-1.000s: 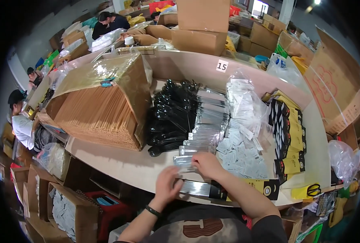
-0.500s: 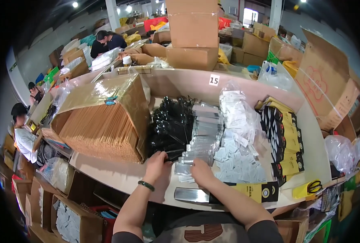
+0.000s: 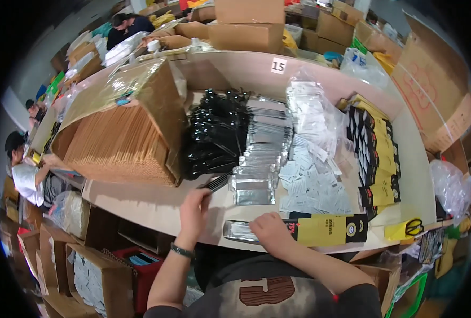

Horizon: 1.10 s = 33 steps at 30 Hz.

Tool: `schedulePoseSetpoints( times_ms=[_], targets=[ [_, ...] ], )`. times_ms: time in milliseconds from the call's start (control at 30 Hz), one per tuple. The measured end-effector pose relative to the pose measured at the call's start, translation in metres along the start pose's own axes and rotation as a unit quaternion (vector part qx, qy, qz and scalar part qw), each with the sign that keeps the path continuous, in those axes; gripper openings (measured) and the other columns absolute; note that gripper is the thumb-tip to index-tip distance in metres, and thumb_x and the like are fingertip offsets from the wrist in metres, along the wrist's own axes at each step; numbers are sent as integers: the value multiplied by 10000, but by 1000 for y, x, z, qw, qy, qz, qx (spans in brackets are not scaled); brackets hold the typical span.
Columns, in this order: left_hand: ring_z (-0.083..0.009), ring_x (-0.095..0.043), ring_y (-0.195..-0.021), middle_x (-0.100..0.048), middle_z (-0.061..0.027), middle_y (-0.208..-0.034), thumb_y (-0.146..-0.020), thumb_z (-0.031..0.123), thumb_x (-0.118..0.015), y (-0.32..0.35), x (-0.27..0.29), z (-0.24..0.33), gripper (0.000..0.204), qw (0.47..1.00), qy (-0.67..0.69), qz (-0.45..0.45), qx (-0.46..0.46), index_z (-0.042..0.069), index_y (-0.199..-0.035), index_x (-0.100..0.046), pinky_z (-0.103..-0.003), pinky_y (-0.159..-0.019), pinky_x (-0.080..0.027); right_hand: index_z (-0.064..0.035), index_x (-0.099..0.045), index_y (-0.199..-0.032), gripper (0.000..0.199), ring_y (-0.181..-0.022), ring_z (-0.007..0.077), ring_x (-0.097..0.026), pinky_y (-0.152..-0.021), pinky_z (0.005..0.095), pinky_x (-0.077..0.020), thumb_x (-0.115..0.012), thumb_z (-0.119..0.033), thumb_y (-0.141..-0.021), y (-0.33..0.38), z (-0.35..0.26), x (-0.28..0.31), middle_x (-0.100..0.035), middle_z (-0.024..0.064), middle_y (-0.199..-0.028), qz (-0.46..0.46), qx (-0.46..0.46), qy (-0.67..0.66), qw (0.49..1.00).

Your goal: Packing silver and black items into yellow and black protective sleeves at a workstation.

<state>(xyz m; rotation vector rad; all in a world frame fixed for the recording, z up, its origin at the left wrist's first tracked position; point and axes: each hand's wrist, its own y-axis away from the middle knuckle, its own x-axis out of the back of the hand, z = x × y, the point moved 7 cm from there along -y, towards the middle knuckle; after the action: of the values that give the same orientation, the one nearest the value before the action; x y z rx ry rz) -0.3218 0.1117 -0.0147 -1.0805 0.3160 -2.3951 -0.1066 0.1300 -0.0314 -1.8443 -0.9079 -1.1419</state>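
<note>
Looks like you're on the pickup step, right hand (image 3: pixel 272 231) curled over the silver packet (image 3: pixel 236 231) by the yellow-and-black sleeve (image 3: pixel 328 231) along the table's (image 3: pixel 134 197) front edge, left hand (image 3: pixel 194 209) at the black utensils (image 3: pixel 214 138), can't tell if either's gripping, so next calls for a clean pinch imo.

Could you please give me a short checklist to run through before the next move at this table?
1. Right hand at the flat silver packet beside the yellow-and-black package: ok.
2. Left hand gripping the glossy black pieces firmly: cannot tell; its fingertips are at the nearest ones, contact unclear.
3. Row of silver packets unobstructed by the hands: ok.
4. White slips neatly stacked: not ok; many lie in a loose spread.
5. Scissors away from both hands: ok, near the table's right edge.
</note>
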Motion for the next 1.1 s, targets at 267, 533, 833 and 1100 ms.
schedulePoseSetpoints(
  times_ms=[267, 533, 833, 1100],
  targets=[
    [-284, -698, -924, -705, -93, -1078, -791, 19, -640, 76, -16, 52, 358, 962, -17, -120, -244, 105, -1138, -656, -369, -783, -577, -13, -598, -1175, 404, -1104, 317, -586, -945, 470, -453, -706, -154, -812, 38, 5, 53, -623, 134, -1166, 139, -26, -43, 989],
    [-283, -662, -891, -662, -72, -1000, -830, 179, -629, 25, -22, 43, 155, 930, -132, -240, -245, 128, -976, -640, -396, -716, -543, -21, -627, -1152, 338, -1193, 278, -576, -1012, 462, -430, -674, -169, -852, 37, -7, 12, -625, 117, -1244, -15, 108, 60, 992],
    [-354, -671, -862, -703, -155, -900, -799, 152, -646, -160, 145, -51, 156, 927, -355, -56, 106, 97, -920, -727, -453, -715, -539, -28, -644, -1100, 299, -1172, 255, -580, -993, 442, -439, -675, -169, -838, 32, -6, 18, -631, 113, -1209, 39, 129, 54, 989],
    [-431, -655, -901, -655, -238, -948, -822, 86, -583, -142, 152, -42, 175, 918, -371, 19, 140, 8, -949, -675, -480, -796, -537, -55, -638, -1134, 304, -1233, 408, -497, -1055, 532, -372, -656, -163, -851, 47, -18, 40, -576, 214, -1254, -7, 51, 24, 998]
  ],
)
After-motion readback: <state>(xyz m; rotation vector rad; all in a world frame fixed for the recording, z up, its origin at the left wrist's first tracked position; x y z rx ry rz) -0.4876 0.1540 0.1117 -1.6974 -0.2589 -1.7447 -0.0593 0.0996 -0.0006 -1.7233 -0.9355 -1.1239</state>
